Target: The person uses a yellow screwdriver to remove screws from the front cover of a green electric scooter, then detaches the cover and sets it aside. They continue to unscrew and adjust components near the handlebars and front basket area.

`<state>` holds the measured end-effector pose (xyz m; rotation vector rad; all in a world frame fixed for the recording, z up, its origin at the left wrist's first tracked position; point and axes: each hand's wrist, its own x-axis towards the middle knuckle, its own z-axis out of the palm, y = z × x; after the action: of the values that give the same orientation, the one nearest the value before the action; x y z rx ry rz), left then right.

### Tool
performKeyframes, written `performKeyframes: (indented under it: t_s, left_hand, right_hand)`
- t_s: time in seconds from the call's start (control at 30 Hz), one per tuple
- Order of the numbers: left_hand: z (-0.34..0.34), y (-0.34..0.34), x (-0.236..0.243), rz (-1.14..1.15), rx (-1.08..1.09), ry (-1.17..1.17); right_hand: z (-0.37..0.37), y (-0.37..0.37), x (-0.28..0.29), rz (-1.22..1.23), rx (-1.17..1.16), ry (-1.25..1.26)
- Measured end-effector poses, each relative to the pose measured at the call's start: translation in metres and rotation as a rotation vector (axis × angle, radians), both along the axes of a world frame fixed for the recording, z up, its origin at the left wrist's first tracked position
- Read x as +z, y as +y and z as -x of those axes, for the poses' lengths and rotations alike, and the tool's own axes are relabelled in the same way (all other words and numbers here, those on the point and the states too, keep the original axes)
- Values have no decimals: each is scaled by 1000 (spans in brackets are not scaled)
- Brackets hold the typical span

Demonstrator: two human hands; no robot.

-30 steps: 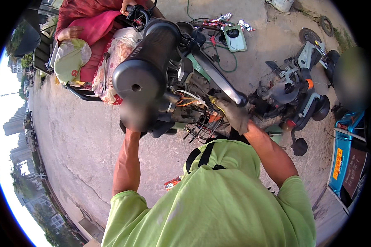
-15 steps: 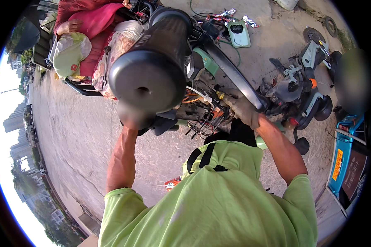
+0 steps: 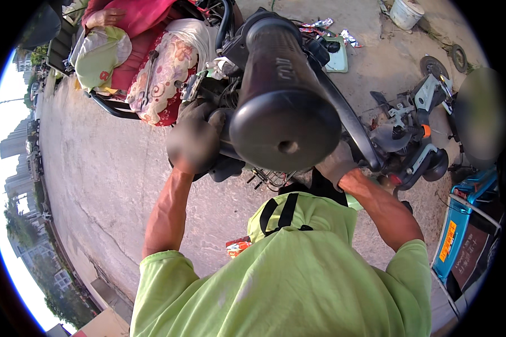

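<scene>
A large black handlebar grip with a black brake lever beside it juts toward me and covers much of the middle. To its left, my left hand, in a dark glove and partly blurred, has its fingers curled at black parts of the vehicle; what they hold I cannot make out. My gloved right hand is below the grip on its right side, and its fingers are hidden behind it. Part of a wire basket or rack shows under the grip.
Another person's hand rests by red cloth near a floral cushion. Scooter parts lie on the right, with a blue vehicle beyond. A white bucket and a pale green panel are at the back.
The handlebar grip has swung right across the view. It now hides my right fingers and the yellow-handled tool they held earlier. My left hand's fingers have come into sight.
</scene>
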<state>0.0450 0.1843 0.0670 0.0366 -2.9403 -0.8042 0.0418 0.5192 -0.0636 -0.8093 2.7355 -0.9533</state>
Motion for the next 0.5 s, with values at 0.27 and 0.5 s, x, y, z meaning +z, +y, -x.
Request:
performKeyframes:
  t_s: [0.27, 0.5]
  left_hand:
    - [7, -12, -7, -59, -258, 205]
    - [-2, -13, -18, -408, -93, 112]
  right_hand:
    - [-3, -10, -12, 358, -287, -388]
    - [-8, -12, -12, 337, -225, -49]
